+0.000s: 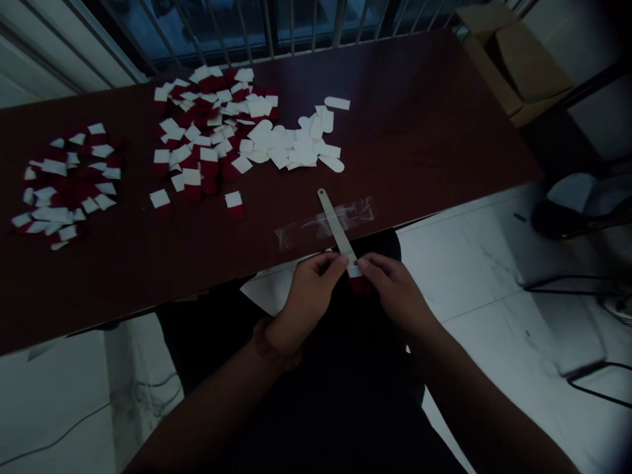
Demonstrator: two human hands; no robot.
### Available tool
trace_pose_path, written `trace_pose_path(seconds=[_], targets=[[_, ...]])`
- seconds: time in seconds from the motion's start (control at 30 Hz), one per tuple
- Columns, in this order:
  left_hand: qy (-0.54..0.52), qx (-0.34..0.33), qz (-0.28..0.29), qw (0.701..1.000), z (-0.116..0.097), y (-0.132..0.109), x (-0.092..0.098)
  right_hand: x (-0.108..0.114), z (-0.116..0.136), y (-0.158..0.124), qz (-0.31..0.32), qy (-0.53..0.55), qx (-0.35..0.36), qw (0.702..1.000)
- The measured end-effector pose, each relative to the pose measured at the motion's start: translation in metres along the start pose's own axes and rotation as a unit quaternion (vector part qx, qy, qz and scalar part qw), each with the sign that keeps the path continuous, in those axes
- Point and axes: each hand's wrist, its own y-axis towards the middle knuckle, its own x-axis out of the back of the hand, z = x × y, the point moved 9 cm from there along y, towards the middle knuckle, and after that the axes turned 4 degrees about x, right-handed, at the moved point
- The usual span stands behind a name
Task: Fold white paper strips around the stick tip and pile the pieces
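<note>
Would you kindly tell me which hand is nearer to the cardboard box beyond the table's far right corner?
Right. The right hand is nearer, below and to the left of the cardboard box. The left hand is farther away, on the right hand's far side from the box.

Red felt stocking with white cuff against a steel ruler

Dim, underexposed view; heavy shadow; edges bowed.
</note>
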Motion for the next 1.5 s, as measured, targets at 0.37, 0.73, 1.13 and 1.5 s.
trace_pose_path(seconds=[0.37, 0.73, 1.13, 1.5], targets=[[0.046, 0.033, 0.047, 0.997, 0.015, -0.015, 0.011, 0.003, 0.016, 0.011, -0.005, -0.019, 0.005, 1.000], [0.048, 0.039, 0.084, 0.995, 0.028, -0.013, 0.008, -0.014, 0.002, 0.016, 0.038, 0.071, -0.019, 0.997], [0.033, -0.024, 0.006, 0.999, -0.007, -0.002, 0.007, -0.005, -0.003, 0.000, 0.039, 0.044, 0.010, 0.998], [-0.053, 0.029, 0.024, 0.998, 0.004, 0.002, -0.003, -0.004, 0.000, -0.011, 0.025, 0.016, 0.002, 1.000]])
